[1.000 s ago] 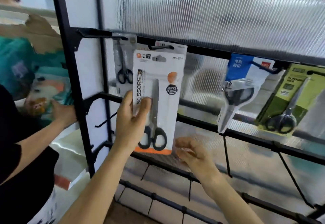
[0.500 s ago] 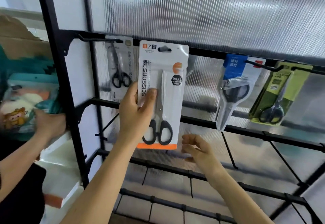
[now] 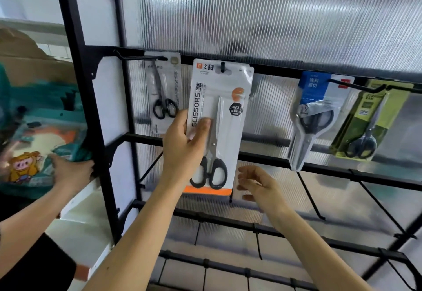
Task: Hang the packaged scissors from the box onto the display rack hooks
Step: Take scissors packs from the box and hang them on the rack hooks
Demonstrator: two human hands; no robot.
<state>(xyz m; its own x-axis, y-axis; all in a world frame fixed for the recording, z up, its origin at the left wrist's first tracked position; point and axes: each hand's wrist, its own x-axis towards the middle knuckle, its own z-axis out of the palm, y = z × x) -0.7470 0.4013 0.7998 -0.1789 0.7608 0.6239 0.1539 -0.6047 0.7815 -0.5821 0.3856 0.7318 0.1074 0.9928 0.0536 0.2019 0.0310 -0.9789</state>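
A white scissors pack [image 3: 225, 117] with black handles and an orange bottom strip hangs with its top hole over a black hook [image 3: 223, 66] on the rack's upper bar. My left hand [image 3: 182, 151] grips the pack's left edge, thumb on its front. My right hand [image 3: 260, 185] hovers just right of the pack's lower corner, fingers loosely curled and holding nothing. The box is out of view.
Three other scissors packs hang on the same bar: a clear one [image 3: 163, 92] at left, a blue-topped one [image 3: 312, 117] and a green one [image 3: 370, 121] at right. Bare hooks [image 3: 310, 199] stick out of the lower bars. Another person's hand [image 3: 73, 172] holds teal packages [image 3: 34, 151] beyond the rack's black left post [image 3: 91, 130].
The pack's hole has slid onto the hook and the pack now hangs straighter. My right hand has opened a little beside its lower corner.
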